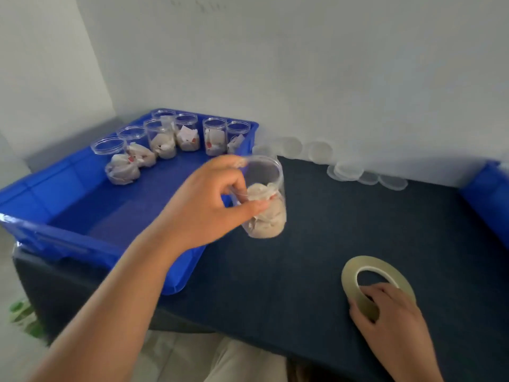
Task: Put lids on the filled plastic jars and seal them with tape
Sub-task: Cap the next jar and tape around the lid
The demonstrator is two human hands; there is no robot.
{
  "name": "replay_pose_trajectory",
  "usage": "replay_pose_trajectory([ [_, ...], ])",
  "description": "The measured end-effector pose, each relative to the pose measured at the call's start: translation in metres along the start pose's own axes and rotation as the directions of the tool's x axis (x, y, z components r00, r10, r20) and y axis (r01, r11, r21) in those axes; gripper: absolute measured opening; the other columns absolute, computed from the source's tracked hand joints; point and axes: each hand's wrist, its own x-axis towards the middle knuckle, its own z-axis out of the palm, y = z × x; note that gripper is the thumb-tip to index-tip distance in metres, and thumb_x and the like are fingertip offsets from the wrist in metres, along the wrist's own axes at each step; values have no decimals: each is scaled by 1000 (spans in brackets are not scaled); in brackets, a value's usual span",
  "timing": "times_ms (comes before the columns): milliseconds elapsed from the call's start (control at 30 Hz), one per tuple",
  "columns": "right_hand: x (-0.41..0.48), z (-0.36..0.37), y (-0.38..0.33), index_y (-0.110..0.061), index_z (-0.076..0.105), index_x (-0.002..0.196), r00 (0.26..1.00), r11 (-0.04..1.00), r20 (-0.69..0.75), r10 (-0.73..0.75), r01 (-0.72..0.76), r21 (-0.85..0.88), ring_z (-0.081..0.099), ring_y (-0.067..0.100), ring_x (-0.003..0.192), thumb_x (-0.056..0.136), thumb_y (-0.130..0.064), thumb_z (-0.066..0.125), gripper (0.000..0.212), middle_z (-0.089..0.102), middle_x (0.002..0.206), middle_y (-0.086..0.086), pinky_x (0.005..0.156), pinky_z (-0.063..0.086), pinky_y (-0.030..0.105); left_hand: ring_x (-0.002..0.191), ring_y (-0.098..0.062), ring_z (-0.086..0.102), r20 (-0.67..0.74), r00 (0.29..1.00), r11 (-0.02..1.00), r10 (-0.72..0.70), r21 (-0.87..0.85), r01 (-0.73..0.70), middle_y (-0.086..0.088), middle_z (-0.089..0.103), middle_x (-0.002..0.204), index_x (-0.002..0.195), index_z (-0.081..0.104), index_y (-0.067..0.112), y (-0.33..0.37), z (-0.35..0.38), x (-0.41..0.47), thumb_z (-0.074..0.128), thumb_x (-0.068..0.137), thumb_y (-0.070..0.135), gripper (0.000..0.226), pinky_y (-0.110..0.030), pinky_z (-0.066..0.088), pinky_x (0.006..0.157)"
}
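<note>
Both hands grip: left hand [212, 208] holds the jar [268, 216], right hand [394, 318] the tape roll [369, 261]; seat the jar upright before lidding.

The left hand [209, 205] and its forearm [124, 299] are bare right down to the picture's lower edge. The right hand [391, 321] and wrist are bare too. Pale beige trousers [242, 362], softly creased, show below the desk's [330, 230] near edge.

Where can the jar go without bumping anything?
The dark table is bare between the jar, the lids and the tape roll. The blue bin is bare at its near end; its far corner is crowded with open jars.
</note>
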Motion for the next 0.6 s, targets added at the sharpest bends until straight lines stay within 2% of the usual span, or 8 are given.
replay_pose_trajectory([
  [100,1,-6,-2,-24,77,109,998,999,48,29,-30,33,53,6,95,86,-38,81,27,59,101,-19,84,39,28,136,2,51,246,969,999,-22,53,9,15,51,151,71,54,35,3,66,-10,79,80,59,35,-41,48,108],
  [267,2,-3,0,-19,79,98,999,997,40,10,-13,80,62,15,87,74,-26,93,29,64,94,-12,79,44,32,138,7,44,366,930,997,32,54,-56,24,38,160,79,50,37,-4,117,-9,79,86,53,33,-33,44,110],
  [333,4,-1,3,-17,80,92,999,996,-5,-40,41,80,67,21,80,65,-20,99,33,67,89,-7,74,48,35,139,16,36,470,881,997,46,29,-67,29,28,163,99,59,46,-8,115,3,77,83,64,30,-28,42,111],
  [400,8,3,6,-19,79,88,996,994,-35,-78,81,71,68,20,76,59,-24,102,37,66,85,-7,70,50,34,135,26,30,571,818,997,63,-77,-23,36,24,162,129,49,66,-11,108,22,67,81,80,53,-16,39,106],
  [433,10,3,7,-19,79,86,997,994,-31,-76,78,76,68,20,73,58,-29,103,39,66,83,-8,68,51,33,134,26,33,574,817,988,55,-148,37,38,29,159,136,43,72,-11,106,36,61,85,81,55,-14,41,103],
  [500,14,5,9,-20,78,83,993,993,-74,-89,95,76,68,19,70,63,-44,97,36,66,80,-8,66,51,31,129,19,49,485,874,963,8,-240,124,35,49,148,135,47,70,-20,116,72,52,93,74,43,-17,47,101],
  [533,16,6,11,-21,78,81,987,991,-107,-116,123,58,69,18,68,70,-53,88,36,66,79,-9,66,51,29,122,15,57,432,901,964,-40,-220,148,31,57,141,133,52,64,-27,127,95,52,94,72,40,-20,50,100],
  [600,19,8,10,-22,78,78,981,986,-127,-148,157,63,69,17,66,73,-63,71,42,67,78,-9,63,52,27,116,8,62,408,906,990,-117,-22,138,21,60,140,134,57,51,-41,157,144,58,95,65,42,-27,52,98],
])
